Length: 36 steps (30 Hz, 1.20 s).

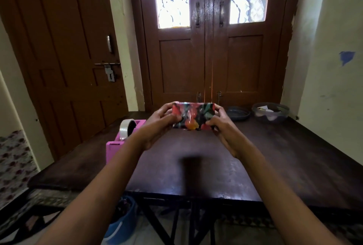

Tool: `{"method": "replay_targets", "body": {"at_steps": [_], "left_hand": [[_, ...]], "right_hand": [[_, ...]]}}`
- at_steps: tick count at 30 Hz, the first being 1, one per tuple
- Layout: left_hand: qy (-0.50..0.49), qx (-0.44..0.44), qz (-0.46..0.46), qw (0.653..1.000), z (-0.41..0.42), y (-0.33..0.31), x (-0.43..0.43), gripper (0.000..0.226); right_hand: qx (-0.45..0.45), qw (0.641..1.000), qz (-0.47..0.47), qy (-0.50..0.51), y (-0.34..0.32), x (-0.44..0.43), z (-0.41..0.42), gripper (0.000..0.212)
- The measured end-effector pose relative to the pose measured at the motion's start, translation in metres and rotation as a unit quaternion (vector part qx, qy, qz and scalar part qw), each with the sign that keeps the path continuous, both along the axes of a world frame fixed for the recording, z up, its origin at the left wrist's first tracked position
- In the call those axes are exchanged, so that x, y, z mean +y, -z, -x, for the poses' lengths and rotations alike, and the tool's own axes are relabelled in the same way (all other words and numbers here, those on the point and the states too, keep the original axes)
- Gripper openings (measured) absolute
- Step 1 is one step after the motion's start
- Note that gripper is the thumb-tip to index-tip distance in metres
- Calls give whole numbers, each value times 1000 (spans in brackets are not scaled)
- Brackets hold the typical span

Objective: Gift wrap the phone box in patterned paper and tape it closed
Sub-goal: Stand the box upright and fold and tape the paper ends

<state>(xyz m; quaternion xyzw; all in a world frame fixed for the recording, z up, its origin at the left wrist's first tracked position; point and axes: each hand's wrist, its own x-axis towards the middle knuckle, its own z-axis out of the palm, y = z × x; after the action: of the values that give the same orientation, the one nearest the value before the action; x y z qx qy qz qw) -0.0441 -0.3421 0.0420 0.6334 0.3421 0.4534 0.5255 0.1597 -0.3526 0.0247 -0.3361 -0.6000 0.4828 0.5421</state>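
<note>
A home: wooden double doors (204, 48), painted walls (330, 28), dark table (275, 156).

On my remote feed, a dark wooden table (275, 166) carries a pink tape dispenser (115, 146) loaded with a clear tape roll (125, 129) at its left edge, and a shallow dark dish (238, 114) just beside a clear bowl (272, 116) at the far right.

Both arms are stretched out forward, bare forearms coming in from the lower corners and angling toward each other. The left hand (157, 124) grips the left end of the wrapped box (193, 116), fingers curled over the top edge and thumb on the face nearest the person. The right hand (224, 126) mirrors it on the right end, fingers up top and thumb low on the near face. Wrists are fairly straight and about level, so the box sits flat between the two hands.
</note>
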Motion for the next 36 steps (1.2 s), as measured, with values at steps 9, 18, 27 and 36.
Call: {"method": "replay_targets", "body": {"at_steps": [9, 18, 27, 36], "left_hand": [[36, 86, 34, 995, 0, 85, -2, 57], [-149, 212, 91, 961, -15, 56, 46, 40], [-142, 171, 58, 973, -45, 36, 52, 30], [-80, -45, -30, 995, -35, 56, 31, 44]], "right_hand": [[37, 993, 71, 89, 81, 8, -10, 20], [-120, 969, 184, 114, 48, 39, 6, 49], [-51, 988, 96, 108, 48, 43, 1, 41], [51, 994, -20, 98, 41, 31, -15, 67]]}}
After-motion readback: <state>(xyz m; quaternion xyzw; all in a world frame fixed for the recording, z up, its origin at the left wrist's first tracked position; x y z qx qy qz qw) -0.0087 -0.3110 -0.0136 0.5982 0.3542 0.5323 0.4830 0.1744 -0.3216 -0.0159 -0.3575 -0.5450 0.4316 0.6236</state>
